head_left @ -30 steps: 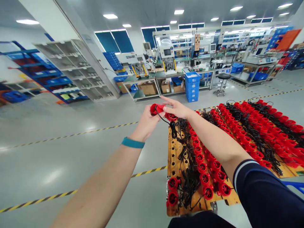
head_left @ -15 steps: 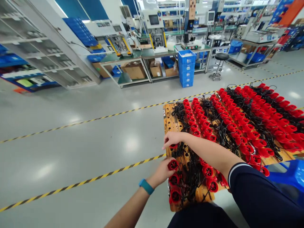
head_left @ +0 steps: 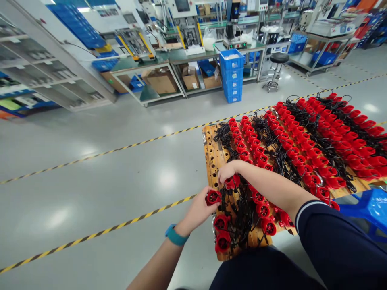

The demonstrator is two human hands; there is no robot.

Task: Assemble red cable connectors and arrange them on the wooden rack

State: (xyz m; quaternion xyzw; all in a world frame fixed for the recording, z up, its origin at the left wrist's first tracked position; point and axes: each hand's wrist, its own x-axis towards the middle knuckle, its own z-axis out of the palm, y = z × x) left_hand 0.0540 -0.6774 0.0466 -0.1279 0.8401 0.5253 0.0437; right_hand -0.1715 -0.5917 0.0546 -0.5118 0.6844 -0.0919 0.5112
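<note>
My left hand (head_left: 198, 211), with a teal band on the wrist, is closed around a red cup-shaped connector (head_left: 213, 197) whose dark round opening faces up. It is at the left edge of a wooden board (head_left: 210, 155) with rows of holes. Just beyond it, my right hand (head_left: 227, 170) has its fingers curled on another red connector (head_left: 232, 182), partly covered by the hand. Below my left hand, two more red connectors (head_left: 223, 241) stand on the board. Black cables (head_left: 243, 217) lie tangled beside them.
Rows of red connectors (head_left: 308, 153) with black cable bundles cover the board to the right. A blue plastic stool (head_left: 375, 205) stands at its right side. Farther back are stacked blue crates (head_left: 232, 74), a round black stool (head_left: 279, 58) and workbenches (head_left: 157, 62) with machines.
My left hand has drawn its connector away from the two below. My right hand has shifted rightward over the board with a connector at its fingers. The camera view has shifted slightly.
</note>
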